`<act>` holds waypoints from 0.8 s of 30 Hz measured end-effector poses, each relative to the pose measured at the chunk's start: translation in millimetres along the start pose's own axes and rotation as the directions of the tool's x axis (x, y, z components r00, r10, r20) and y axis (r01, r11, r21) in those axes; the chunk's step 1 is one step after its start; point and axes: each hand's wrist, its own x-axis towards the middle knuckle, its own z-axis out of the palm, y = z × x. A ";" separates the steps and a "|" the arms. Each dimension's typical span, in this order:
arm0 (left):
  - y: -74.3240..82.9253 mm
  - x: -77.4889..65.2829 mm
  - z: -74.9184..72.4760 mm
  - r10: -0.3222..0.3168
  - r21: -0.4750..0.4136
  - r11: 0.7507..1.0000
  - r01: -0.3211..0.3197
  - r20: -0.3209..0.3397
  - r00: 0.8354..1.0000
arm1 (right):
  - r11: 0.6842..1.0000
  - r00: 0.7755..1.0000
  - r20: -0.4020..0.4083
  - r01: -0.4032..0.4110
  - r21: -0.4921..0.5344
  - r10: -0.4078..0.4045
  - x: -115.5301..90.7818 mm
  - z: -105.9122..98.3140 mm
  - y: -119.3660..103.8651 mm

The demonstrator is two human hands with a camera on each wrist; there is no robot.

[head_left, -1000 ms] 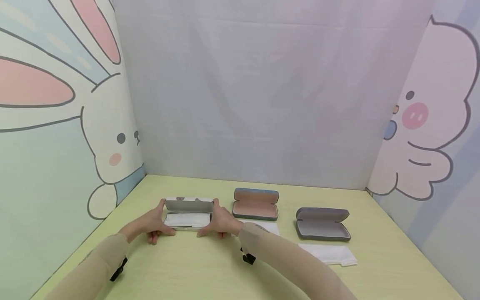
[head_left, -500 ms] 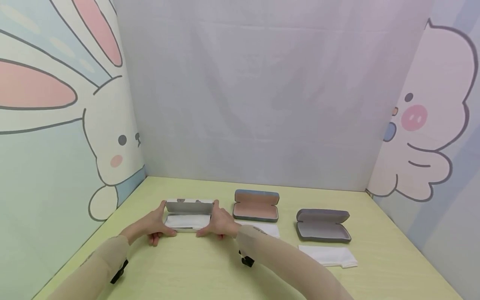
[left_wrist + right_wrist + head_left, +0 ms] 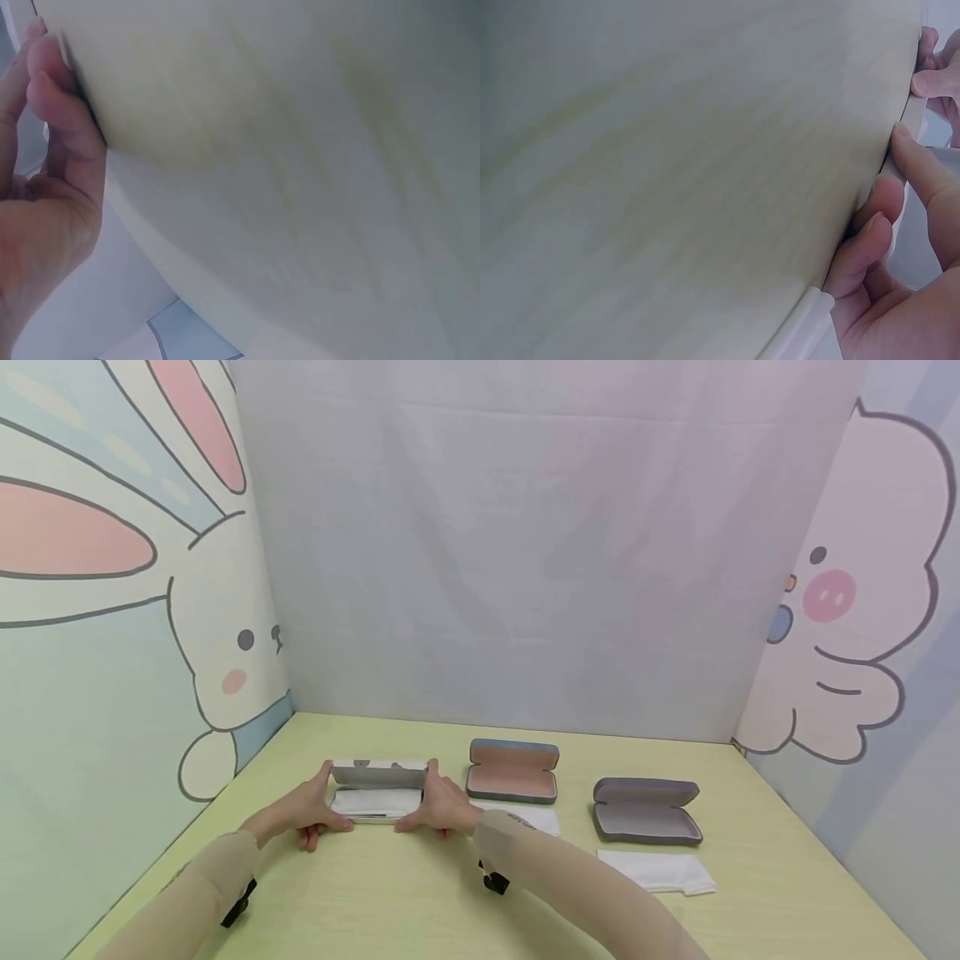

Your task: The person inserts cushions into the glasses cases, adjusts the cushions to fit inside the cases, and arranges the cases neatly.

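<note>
A white glasses case (image 3: 381,777) with a grey lining stands with its lid raised on the left part of the table. Folded white cloth (image 3: 375,801) lies inside it, with a thin dark edge showing below. The left hand (image 3: 307,806) grips the case's left end, thumb at the front rim and index finger up at the lid. Matching this, the right hand (image 3: 444,803) grips the right end. In the left wrist view, the left hand (image 3: 52,187) has bent fingers near the table. The right wrist view shows the right hand's fingers (image 3: 866,251) low against the case's side.
To the right sit a blue glasses case (image 3: 512,781) with pink lining and a dark grey one (image 3: 647,820), both with raised lids. A white cloth (image 3: 536,817) lies before the blue case, partly behind the right arm. Another white cloth (image 3: 652,870) lies before the grey case.
The white case's lid looks very slightly lower than a second ago. Both hands keep their grip at its ends, and the other cases and cloths stay where they were.
</note>
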 end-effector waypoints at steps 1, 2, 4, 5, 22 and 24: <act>0.0 -0.2 -0.1 -0.003 -0.001 1.000 0.003 0.003 1.000 | 1.000 1.000 0.006 0.003 0.004 -0.003 -0.4 -0.2 0.1; 0.0 -0.4 -0.3 0.000 0.001 1.000 0.000 0.010 1.000 | 1.000 1.000 0.013 0.007 0.010 -0.007 -0.8 -0.5 0.2; 0.5 -0.8 -0.5 -0.007 0.000 1.000 0.007 0.013 1.000 | 1.000 1.000 0.027 0.015 0.018 -0.016 -1.2 -1.0 0.6; 0.8 -1.0 -0.7 -0.009 0.000 1.000 0.009 0.015 1.000 | 1.000 0.999 0.032 0.019 0.022 -0.020 -1.3 -1.1 0.8; 0.4 -1.3 0.1 0.011 -0.013 1.000 -0.011 -0.009 1.000 | 0.999 0.999 0.019 0.046 0.000 -0.046 2.2 0.3 4.0; 0.3 -1.2 0.5 0.015 -0.017 1.000 -0.015 -0.012 1.000 | 0.999 0.998 0.025 0.050 0.008 -0.050 1.9 0.0 4.0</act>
